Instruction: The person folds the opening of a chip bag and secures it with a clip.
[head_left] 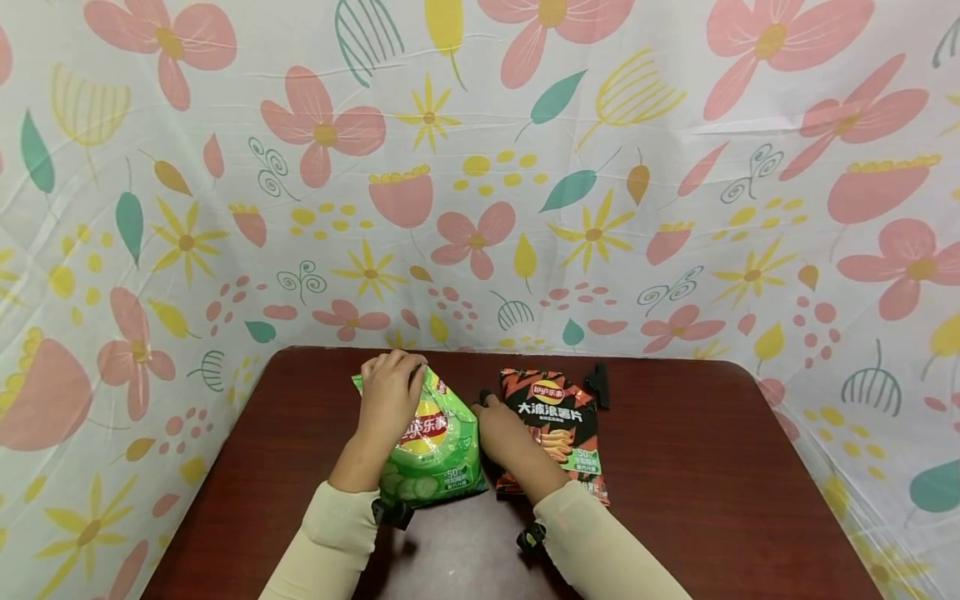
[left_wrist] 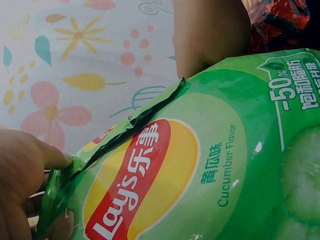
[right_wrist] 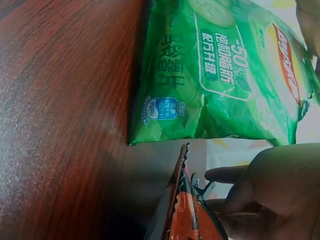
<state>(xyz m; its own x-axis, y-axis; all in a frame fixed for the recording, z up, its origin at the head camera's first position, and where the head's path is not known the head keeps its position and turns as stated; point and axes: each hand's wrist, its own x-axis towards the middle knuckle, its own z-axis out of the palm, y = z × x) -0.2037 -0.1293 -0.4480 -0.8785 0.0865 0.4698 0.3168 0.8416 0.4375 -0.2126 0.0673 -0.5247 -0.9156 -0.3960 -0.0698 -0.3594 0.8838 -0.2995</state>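
A green Lay's cucumber-flavour chip bag stands tilted on the table. Its top edge is creased, with a dark line along it. My left hand grips one upper corner of this bag, thumb and fingers on either side. Between the two bags, my right hand has its fingers at a black clip, apparently pinching it; the hand partly hides the clip. A red and black Lay's chip bag lies flat just right of that hand.
Another black clip lies by the upper right corner of the red and black bag. The dark red wooden table meets a flower-patterned cloth at its back edge.
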